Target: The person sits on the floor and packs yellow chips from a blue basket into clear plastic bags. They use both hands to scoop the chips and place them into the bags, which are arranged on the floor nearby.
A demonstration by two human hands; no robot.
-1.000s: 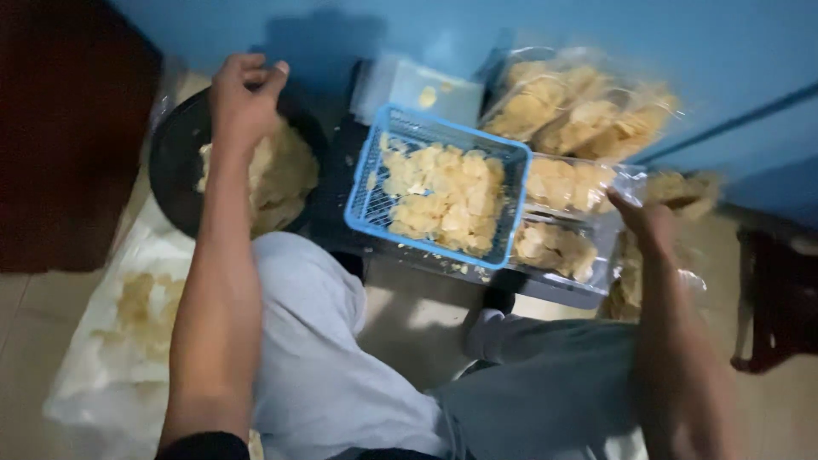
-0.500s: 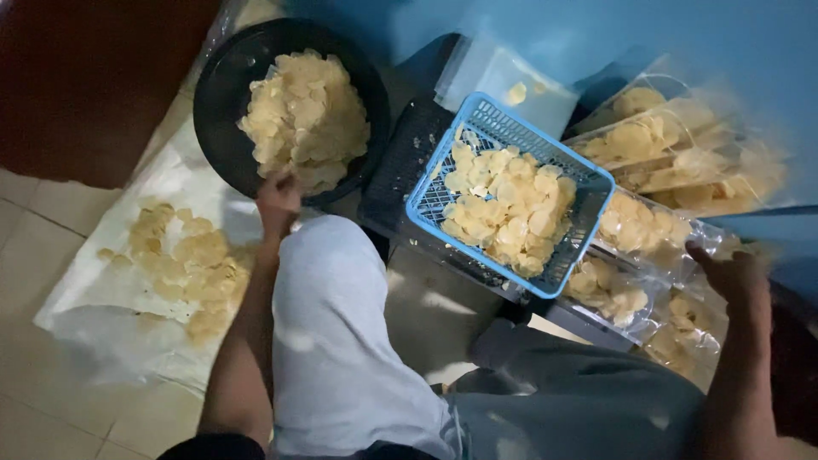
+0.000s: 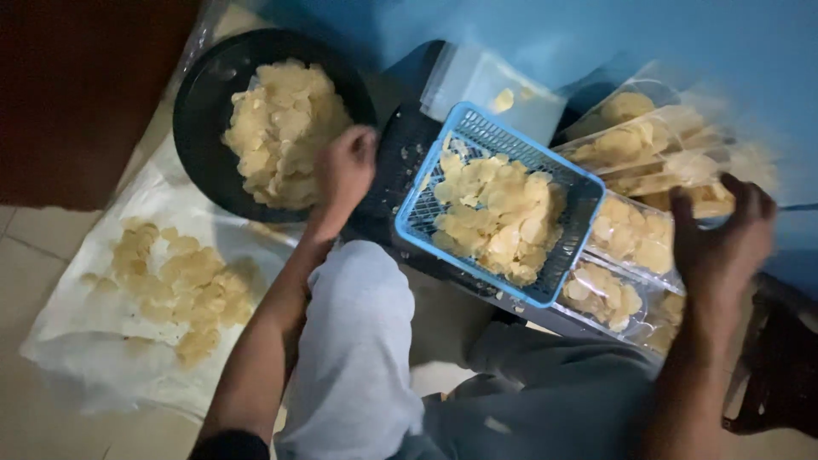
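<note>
A: What takes up the most room?

B: The white sheet [image 3: 111, 358] spread on the floor at the left, with a loose heap of pale chips [image 3: 175, 285] lying on it. Just above it sits the round black pan [image 3: 200, 128], its lower edge over the sheet, and it holds a bigger pile of chips [image 3: 285, 128].

A: And to the right of the pan?

B: A blue plastic basket [image 3: 579, 183], tilted, about half full of the same chips. It rests on a dark stand between the pan and a row of clear bags [image 3: 635, 243] already packed with chips. More filled bags lie behind those, against the blue wall [image 3: 682, 43], and a stack of flat empty bags [image 3: 494, 81] lies above the basket.

A: Where are the hands?

B: The left hand [image 3: 343, 170] is at the lower right rim of the pan, touching the edge of the chip pile. Its fingers are curled in together, closed like a loose fist; whether chips are inside it I cannot tell. The right hand [image 3: 720, 238] is at the far right, over the filled bags, its fingers bent and a little apart, resting on the top of one bag. It is blurred, so I cannot tell whether it grips the bag.
</note>
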